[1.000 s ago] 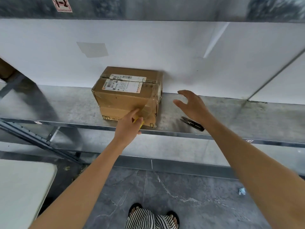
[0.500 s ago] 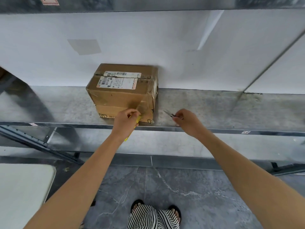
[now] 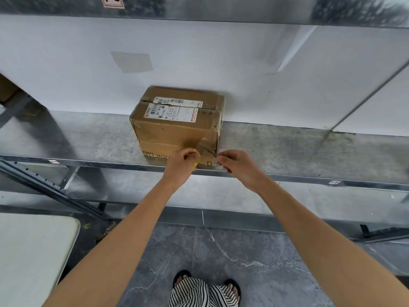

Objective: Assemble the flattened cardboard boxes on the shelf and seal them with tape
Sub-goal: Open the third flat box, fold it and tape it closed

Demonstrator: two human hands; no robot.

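**Q:** Where is the camera mounted?

**A:** On the person's head. It is a single wide-angle view, facing forward and down.

**Q:** What does it frame?

**A:** The wall (image 3: 221, 63) fills the upper band. The shelf (image 3: 88, 138) crosses the middle, with the cardboard box (image 3: 177, 129) close at centre. The forearms enter from the bottom corners, and the left hand (image 3: 180, 168) and right hand (image 3: 240, 168) meet just below centre. The floor (image 3: 254, 262) and the person's feet (image 3: 203, 289) sit at bottom centre, a table (image 3: 33, 251) at lower left. Straight edges bow near the borders.
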